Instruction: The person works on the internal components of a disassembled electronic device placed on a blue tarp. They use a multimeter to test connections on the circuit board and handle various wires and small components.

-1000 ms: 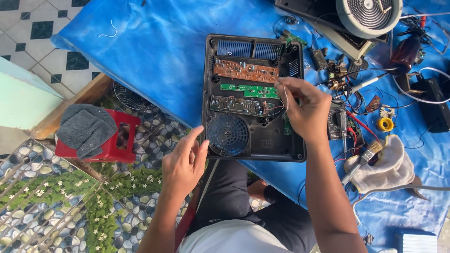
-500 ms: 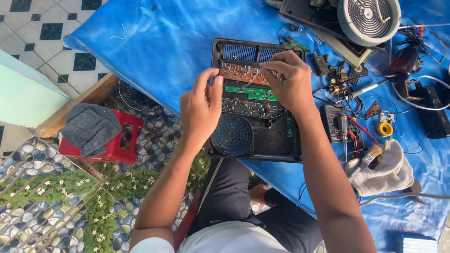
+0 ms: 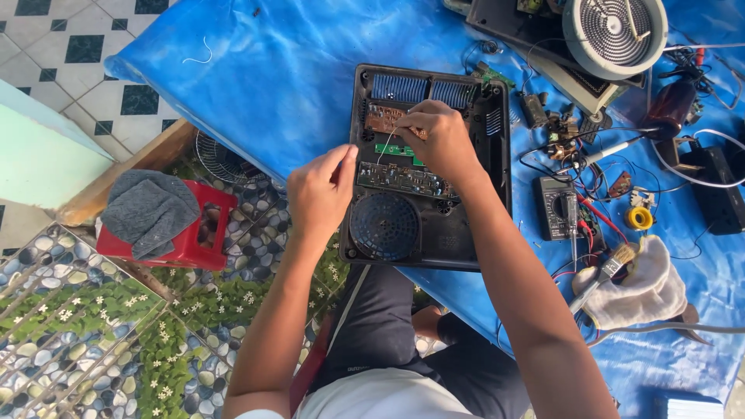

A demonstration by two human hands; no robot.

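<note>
An opened black appliance base point(image 3: 466, 240) lies on the blue tarp point(image 3: 272, 85), showing brown and green circuit boards point(image 3: 400, 174) and a round fan point(image 3: 384, 226). My right hand point(image 3: 438, 140) rests over the upper boards with its fingers pinched on a thin wire point(image 3: 386, 143). My left hand point(image 3: 322, 190) hovers at the base's left edge, fingers pinched together near the same wire; whether it holds the wire I cannot tell.
A round heating coil point(image 3: 613, 31) on another black housing sits at the top right. A multimeter point(image 3: 560, 206), loose wires, a yellow tape roll point(image 3: 639, 218), a brush and a white cloth point(image 3: 648, 283) lie right. A red stool point(image 3: 182, 229) with grey cloth stands left.
Both hands have come up over the circuit boards. My right hand moved left onto the upper board and my left hand rose from the base's lower left edge to beside it.
</note>
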